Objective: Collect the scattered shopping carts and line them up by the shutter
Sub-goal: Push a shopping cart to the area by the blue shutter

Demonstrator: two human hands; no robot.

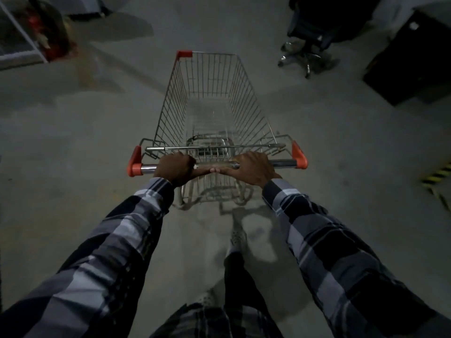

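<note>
With both hands on its handle, shopping cart sits mid-frame.
Left hand & right hand: fingers curled round bar, thumbs touching.

Left hand: grips the cart handle, fingers curled over the bar.
Right hand: grips the same bar, thumb tip touching the left thumb.
Shopping cart: wire basket, stretching forward from both hands, orange corner caps.
Floor: grey concrete under the cart.
Office chair: far ahead, right of the right hand.
Dark box: possibly a cabinet, beyond the chair.
</note>
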